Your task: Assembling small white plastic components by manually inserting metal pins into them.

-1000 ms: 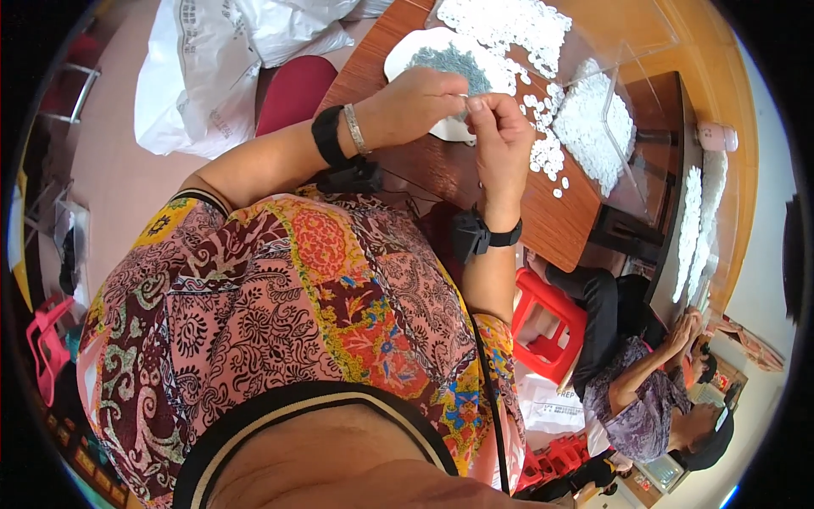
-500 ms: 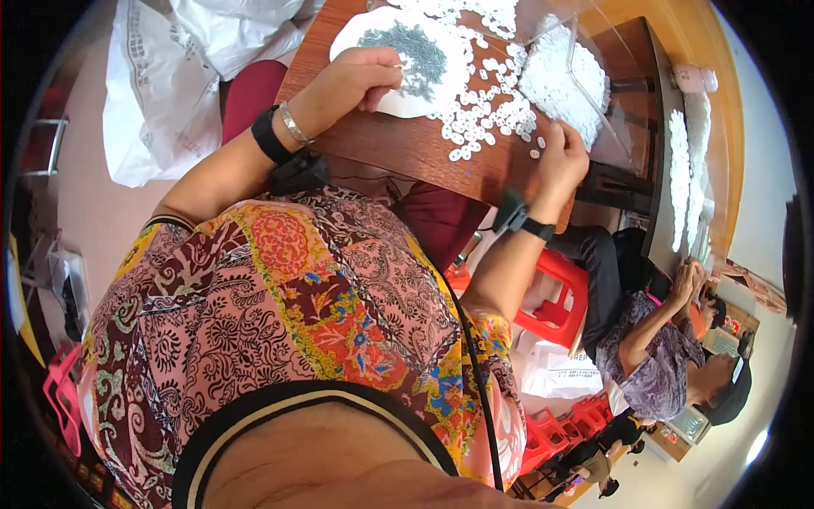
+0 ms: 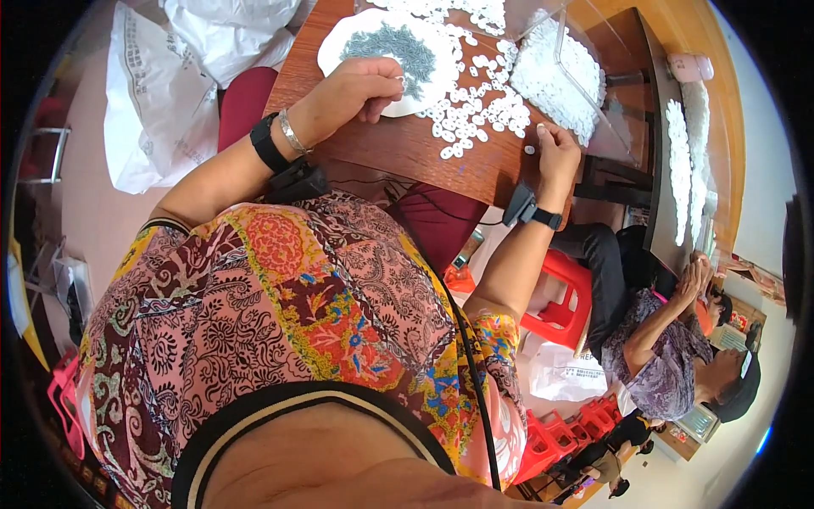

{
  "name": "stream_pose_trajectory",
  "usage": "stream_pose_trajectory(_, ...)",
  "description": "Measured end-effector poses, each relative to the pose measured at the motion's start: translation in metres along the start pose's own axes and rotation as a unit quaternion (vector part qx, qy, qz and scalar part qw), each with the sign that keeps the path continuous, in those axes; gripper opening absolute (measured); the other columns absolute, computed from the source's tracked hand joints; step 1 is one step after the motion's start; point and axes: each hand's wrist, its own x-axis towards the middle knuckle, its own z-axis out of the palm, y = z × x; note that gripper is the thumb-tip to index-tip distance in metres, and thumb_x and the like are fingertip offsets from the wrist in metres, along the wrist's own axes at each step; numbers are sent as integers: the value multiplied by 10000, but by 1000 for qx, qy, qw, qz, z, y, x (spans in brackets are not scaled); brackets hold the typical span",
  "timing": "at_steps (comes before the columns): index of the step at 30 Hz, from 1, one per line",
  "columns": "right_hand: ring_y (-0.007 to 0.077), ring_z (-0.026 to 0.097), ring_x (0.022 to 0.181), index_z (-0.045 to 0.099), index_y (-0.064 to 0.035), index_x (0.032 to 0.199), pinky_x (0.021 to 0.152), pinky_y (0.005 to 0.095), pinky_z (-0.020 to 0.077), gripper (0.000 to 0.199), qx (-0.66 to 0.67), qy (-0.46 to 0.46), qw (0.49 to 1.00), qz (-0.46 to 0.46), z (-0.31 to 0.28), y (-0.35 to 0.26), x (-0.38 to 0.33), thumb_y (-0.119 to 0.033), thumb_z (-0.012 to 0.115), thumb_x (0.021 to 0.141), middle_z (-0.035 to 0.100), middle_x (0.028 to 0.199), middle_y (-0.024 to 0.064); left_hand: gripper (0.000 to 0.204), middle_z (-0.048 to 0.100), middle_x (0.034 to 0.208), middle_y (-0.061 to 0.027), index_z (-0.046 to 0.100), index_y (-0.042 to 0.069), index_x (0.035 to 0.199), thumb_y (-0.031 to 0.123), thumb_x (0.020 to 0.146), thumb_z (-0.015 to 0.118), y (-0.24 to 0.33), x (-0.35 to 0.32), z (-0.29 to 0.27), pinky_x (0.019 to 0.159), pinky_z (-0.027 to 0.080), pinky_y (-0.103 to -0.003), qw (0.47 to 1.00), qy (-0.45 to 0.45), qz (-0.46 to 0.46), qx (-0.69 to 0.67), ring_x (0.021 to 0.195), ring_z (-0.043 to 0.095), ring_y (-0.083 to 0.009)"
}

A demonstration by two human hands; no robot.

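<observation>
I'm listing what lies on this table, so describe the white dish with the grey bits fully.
The white dish is roughly round and pale, with a slightly uneven edge; its material is hard to tell. It lies flat on the brown table. Many small grey bits spread across its middle, leaving a white rim. Small white pieces crowd its right side. The left hand covers part of its near edge; whether they touch is unclear.

White oval pieces (image 3: pixel 479 113) strewn beside white plate (image 3: pixel 333 53); grey bits (image 3: pixel 392 47) spread thereon.
</observation>
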Motion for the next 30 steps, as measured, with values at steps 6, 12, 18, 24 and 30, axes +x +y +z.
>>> stream_pose_trajectory(6, 65, 554, 714, 626, 11, 1044, 642, 195, 449, 224, 380, -143, 914, -29, 25, -88, -38, 16, 607, 821, 625, 822, 17, 207, 503, 626, 23, 507, 101, 769, 257, 902, 480, 6, 4, 11, 538, 360, -210, 998, -17, 23, -55, 574, 485, -67)
stream_pose_trajectory(12, 68, 566, 758, 622, 12, 1033, 690, 197, 466, 230, 389, -176, 903, -46, 55, -148, -76, 29, 638, 804, 629, 856, 26, 205, 569, 716, -15, 541, 69, 827, 251, 900, 482, 10, 9, 13, 582, 417, -223, 990, -45, 46, -123, 656, 570, -107)
stream_pose_trajectory(18, 53, 548, 788, 629, 10, 1048, 688, 182, 443, 242, 387, -199, 899, -58, 64, -166, -89, 23, 643, 806, 620, 880, 14, 211, 569, 738, -22, 539, 63, 840, 252, 909, 474, 6, 9, 8, 588, 431, -205, 981, -53, 72, -173, 673, 571, -106)
stream_pose_trajectory(24, 64, 567, 723, 622, 15, 1057, 643, 189, 457, 224, 358, -214, 907, -64, 63, -159, -87, 11, 618, 833, 625, 815, 10, 208, 568, 735, -29, 537, 54, 839, 237, 913, 471, 5, 8, 6, 574, 432, -203, 974, -61, 83, -201, 672, 573, -107)
stream_pose_trajectory(30, 100, 611, 718, 615, 21, 1041, 643, 214, 494, 173, 430, -182, 884, -30, 68, -169, -89, -12, 562, 880, 648, 823, 53, 205, 581, 755, -35, 537, 52, 863, 239, 914, 470, 5, 5, 9, 579, 445, -204, 980, -51, 75, -176, 680, 586, -117)
